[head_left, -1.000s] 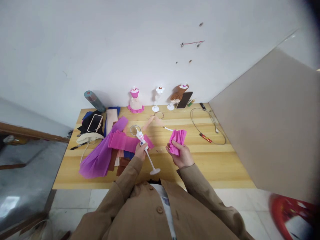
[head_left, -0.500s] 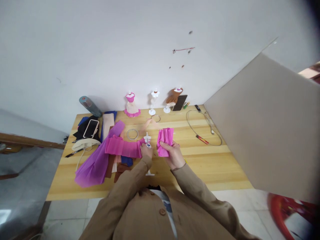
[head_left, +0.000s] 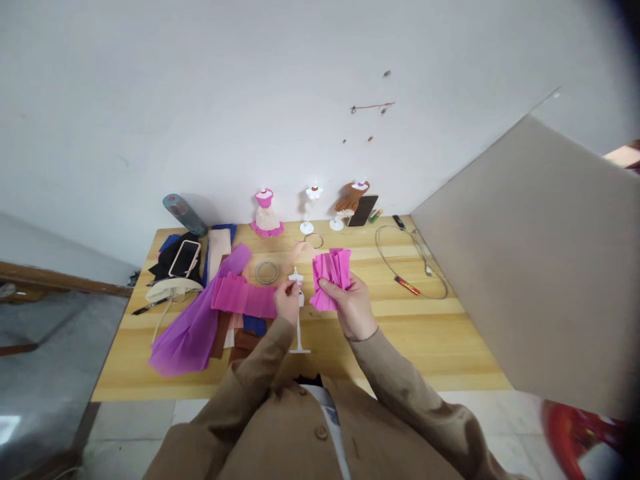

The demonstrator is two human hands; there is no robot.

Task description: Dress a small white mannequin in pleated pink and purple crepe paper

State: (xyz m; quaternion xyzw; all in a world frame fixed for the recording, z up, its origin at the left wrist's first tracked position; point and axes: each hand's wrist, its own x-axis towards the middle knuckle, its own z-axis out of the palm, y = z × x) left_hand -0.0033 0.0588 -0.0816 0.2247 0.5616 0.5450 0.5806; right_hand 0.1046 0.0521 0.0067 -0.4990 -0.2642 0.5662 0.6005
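Note:
My right hand [head_left: 357, 310] grips a gathered bundle of pink crepe paper [head_left: 330, 280], its thumb pressed across the folds. My left hand [head_left: 287, 301] is beside a small white dress-form stand [head_left: 299, 333], thumb and fingertips pinched together at its torso; anything between them is too small to make out. Behind the left wrist, a flat pleated strip of pink crepe paper [head_left: 243, 297] lies over a long purple sheet [head_left: 193, 327]. Part of the dress form's torso is hidden by the left fingers.
Along the wall stand a pink-and-cream dressed form [head_left: 267, 217], a bare white form [head_left: 307, 227] and a brown-dressed form [head_left: 351, 199]. Wire coils [head_left: 267, 272] lie mid-table. A phone [head_left: 185, 259] and bottle [head_left: 185, 215] are left; a looped cable [head_left: 445, 287] lies right.
My left hand has shifted slightly left and up, uncovering more of the dress form's stem. My right hand, still holding the pink bundle, has turned a little and moved slightly right.

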